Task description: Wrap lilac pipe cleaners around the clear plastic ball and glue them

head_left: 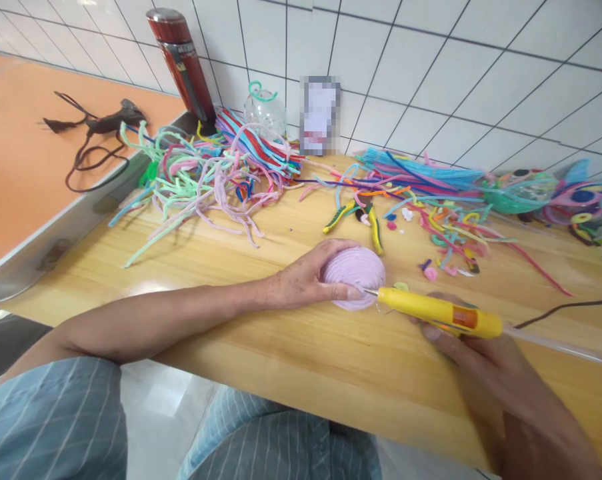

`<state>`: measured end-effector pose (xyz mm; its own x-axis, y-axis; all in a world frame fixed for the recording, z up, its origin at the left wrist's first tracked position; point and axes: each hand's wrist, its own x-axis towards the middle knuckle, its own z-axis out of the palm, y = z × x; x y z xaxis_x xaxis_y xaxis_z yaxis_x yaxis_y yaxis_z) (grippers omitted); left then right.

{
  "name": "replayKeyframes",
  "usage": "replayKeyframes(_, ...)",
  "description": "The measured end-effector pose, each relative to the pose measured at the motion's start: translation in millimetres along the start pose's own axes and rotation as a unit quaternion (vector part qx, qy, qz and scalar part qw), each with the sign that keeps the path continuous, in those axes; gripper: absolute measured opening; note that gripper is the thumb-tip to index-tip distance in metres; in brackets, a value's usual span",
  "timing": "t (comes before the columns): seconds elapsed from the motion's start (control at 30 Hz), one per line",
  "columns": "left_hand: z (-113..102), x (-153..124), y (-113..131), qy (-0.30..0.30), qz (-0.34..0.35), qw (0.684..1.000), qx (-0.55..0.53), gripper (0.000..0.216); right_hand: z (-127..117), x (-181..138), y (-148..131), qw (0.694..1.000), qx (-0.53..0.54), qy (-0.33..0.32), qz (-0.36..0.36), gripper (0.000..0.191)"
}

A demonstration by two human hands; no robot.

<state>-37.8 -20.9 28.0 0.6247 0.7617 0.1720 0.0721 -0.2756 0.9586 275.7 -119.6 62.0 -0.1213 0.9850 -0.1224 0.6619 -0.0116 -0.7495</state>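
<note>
A round lilac coil of pipe cleaner (358, 270) rests on the wooden table (261, 340). My left hand (313, 277) is closed on its left side, with the thumb lying across the front. In my right hand (461, 340) is a yellow hot glue gun (431, 310), its fingers wrapped around the grip. The metal nozzle points left and meets the coil's surface just by my left thumb; whether glue is coming out I cannot tell. A clear glue stick (555, 343) sticks out of the gun's back end.
Yellow-and-green pliers (363, 217) lie just beyond the coil. Loose pipe cleaners (201, 180) heap at the back left, with more bundles (421, 170) and scraps at the right. A red thermos (183, 67) and a phone (319, 117) stand near the tiled wall. The gun's cord (565, 308) runs right.
</note>
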Motion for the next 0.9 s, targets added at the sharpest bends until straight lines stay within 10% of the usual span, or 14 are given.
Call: replayKeyframes(0.9,0.6,-0.9,3.2,-0.001,0.003,1.000,0.007,0.074,2.4,-2.7,3.4,0.998,-0.060,0.000,0.003,0.045)
